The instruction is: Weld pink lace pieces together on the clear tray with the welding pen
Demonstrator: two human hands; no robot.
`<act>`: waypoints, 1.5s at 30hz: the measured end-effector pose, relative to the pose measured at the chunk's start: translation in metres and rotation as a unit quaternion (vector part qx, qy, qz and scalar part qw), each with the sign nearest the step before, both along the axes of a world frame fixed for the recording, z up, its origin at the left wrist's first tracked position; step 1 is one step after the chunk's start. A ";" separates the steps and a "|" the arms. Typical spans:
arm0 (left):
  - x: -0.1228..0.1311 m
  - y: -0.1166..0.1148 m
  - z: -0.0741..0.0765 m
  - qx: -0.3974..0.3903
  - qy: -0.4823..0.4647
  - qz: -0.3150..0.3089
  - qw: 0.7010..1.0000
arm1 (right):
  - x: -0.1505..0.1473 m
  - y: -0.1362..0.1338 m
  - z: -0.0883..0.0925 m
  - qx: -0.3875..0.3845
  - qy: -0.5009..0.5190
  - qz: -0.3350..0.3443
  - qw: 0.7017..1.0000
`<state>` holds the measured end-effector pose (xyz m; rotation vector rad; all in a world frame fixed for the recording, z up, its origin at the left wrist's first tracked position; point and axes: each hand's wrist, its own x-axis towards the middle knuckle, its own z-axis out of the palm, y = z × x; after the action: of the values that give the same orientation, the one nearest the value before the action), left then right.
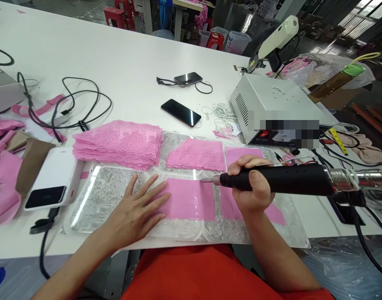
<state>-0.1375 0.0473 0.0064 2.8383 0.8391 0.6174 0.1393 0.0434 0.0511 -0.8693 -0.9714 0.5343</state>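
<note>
My left hand (137,210) lies flat with fingers spread, its fingertips on the left edge of a plain pink fabric piece (191,200). A glossy clear plastic sheet (178,229) seems to cover that piece. My right hand (253,179) is wrapped round a thick black corded handheld tool (290,179). Its narrow metal tip points left and meets the fabric's top edge, or hovers just over it; I cannot tell which. Beyond the hands are a pink lace piece (197,155) and a stack of pink lace fabric (118,143). More pink fabric (230,204) lies beside my right hand.
A speckled clear-covered board (97,200) lies under the work. To the left are a white device (53,179) and a coiled black cable (84,121). Two phones, one a black phone (181,112), lie behind. A grey metal box (278,104) stands at the right, near tangled cables.
</note>
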 end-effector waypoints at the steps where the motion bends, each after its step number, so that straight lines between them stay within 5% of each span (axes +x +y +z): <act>1: 0.000 0.000 0.000 0.003 0.004 -0.001 1.000 | 0.002 0.000 0.001 0.006 0.005 -0.006 1.000; 8: -0.001 0.003 0.002 0.037 0.030 -0.018 0.999 | 0.020 -0.002 0.007 0.013 0.033 -0.061 0.998; 25: -0.003 0.003 0.005 0.033 0.009 -0.037 0.999 | 0.023 -0.005 0.005 0.011 0.014 -0.044 0.999; 33: 0.023 -0.028 0.016 -0.001 -0.034 -0.121 0.992 | 0.031 -0.025 0.006 -0.001 0.051 -0.005 0.999; 45: 0.042 -0.043 0.009 -0.019 -0.018 -0.112 0.993 | 0.029 -0.026 -0.001 0.007 0.038 0.015 0.999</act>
<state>-0.0953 0.0045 0.0152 2.8217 0.5105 0.6129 0.1680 0.0173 0.0502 -0.8166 -0.9180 0.5807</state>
